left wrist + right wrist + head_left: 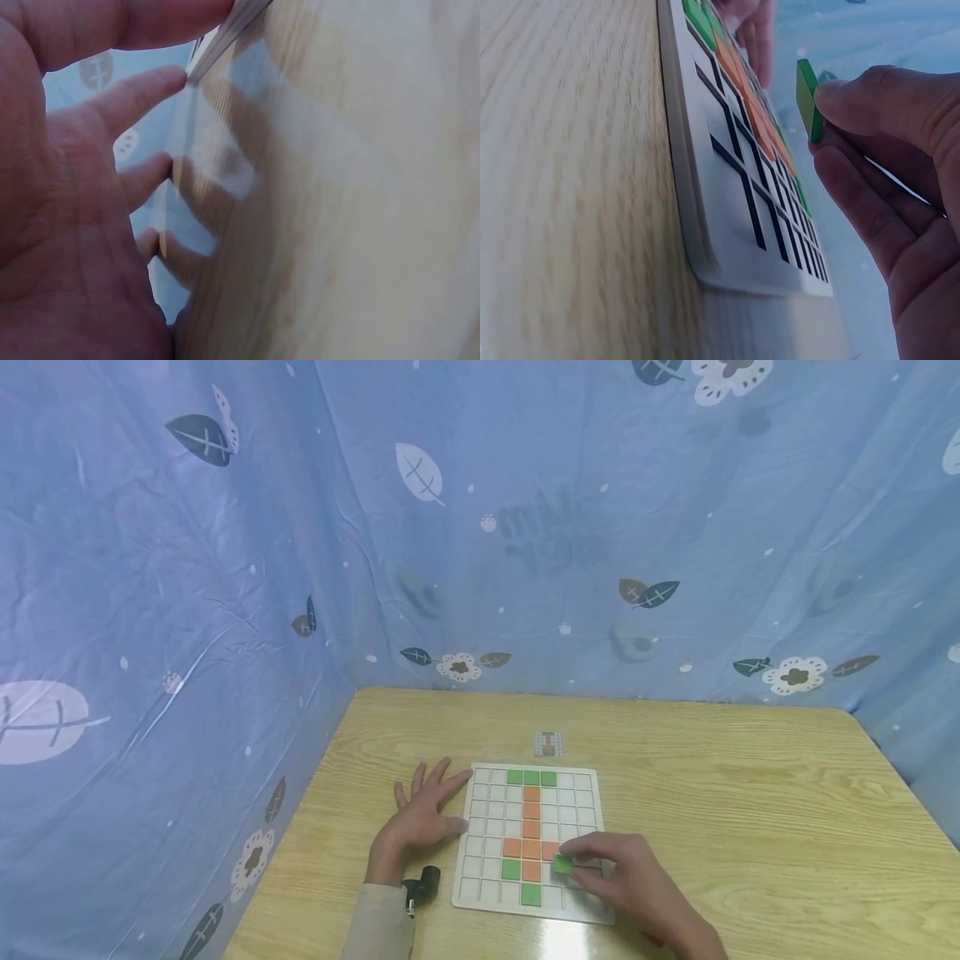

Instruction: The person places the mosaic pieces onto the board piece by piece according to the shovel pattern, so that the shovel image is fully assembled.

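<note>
A white grid board (480,889) lies on the wooden table, with green and orange square tiles set in some of its cells. Pinched in my right hand (637,881) is a green square tile (562,864), raised over the board's lower right part; the right wrist view shows that tile (808,101) on edge between thumb and fingers. My left hand (423,814) rests on the table with fingers spread, its forefinger and thumb touching the board's left edge. In the left wrist view the palm (75,187) and fingertips show against the tabletop.
Beyond the board lies a small picture card (549,743) with a grid pattern. A black device (423,885) sits by the left wrist. Blue patterned curtain (480,527) hangs along the table's back and left sides. Light glares off the wood (562,939) below the board.
</note>
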{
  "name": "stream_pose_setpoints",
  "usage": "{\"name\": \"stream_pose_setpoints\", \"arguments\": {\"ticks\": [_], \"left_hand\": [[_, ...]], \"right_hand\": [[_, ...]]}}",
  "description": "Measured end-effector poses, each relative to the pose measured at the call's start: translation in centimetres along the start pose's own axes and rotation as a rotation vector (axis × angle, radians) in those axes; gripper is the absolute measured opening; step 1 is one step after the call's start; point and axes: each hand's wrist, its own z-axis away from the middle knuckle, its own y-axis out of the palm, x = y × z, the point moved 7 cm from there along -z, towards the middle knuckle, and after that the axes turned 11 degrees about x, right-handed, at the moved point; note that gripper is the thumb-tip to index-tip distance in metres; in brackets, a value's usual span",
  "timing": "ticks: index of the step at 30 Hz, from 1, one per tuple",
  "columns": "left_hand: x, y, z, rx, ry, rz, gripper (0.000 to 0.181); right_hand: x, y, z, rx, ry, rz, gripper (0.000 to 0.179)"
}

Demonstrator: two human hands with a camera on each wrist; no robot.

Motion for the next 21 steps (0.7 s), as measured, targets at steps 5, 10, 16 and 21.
{"name": "stream_pose_setpoints", "arguments": {"ticks": [5,10,16,21], "left_hand": [[0.0,0.0,0.0,0.001,-0.001,0.001,0.090],[0.1,0.0,0.0,0.000,-0.002,0.000,0.090],[0.1,0.0,0.0,0.001,-0.003,-0.006,0.090],[0.1,0.0,0.0,0.000,-0.004,-0.001,0.090]], "right_hand": [[-0.3,0.6,-0.5,0.025,0.031,-0.009,0.035],[0.0,1.4,-0.7,0.028,-0.065,-0.028,0.030],[0.2,2.0,-0.7,0.008,-0.127,-0.014,0.031],[0.3,2.2,-0.6,0.005,-0.121,-0.016,0.034]]}}
